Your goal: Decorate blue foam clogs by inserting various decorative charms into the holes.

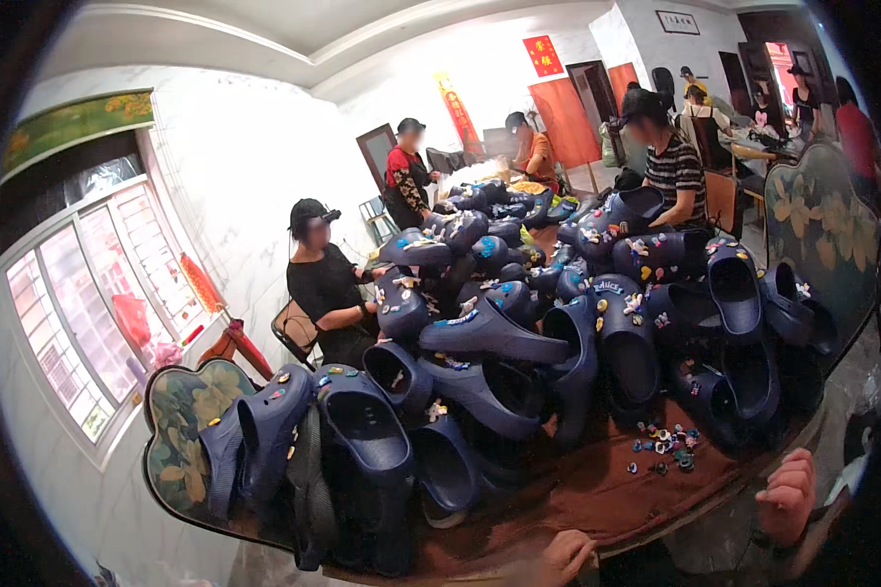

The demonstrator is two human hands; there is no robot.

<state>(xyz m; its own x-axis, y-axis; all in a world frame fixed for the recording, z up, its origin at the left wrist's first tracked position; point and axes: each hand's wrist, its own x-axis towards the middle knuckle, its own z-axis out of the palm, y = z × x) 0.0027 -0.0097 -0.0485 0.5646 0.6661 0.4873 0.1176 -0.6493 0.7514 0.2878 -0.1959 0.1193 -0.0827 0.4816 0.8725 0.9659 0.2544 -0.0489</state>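
At the table's near edge, my left hand [568,558] shows with its fingers bent and pressed together; whatever they may hold is hidden. Farther right, my right hand [788,496] is raised by the edge with fingers curled in, and I cannot make out anything in them. Small colourful shoe charms [668,447] lie loose on the brown tabletop [578,504] between and beyond my hands. Behind them rises a big heap of navy blue clogs, many with charms on their uppers. One clog [628,342] in the heap stands opening toward me, near the charms.
A clog [367,421] and others crowd the table's left end. Flowered panels, one left [198,416] and one right [820,230], flank the table. Co-workers sit or stand around: one in black [328,279], one in stripes [675,171], others farther back. A window [98,303] is at left.
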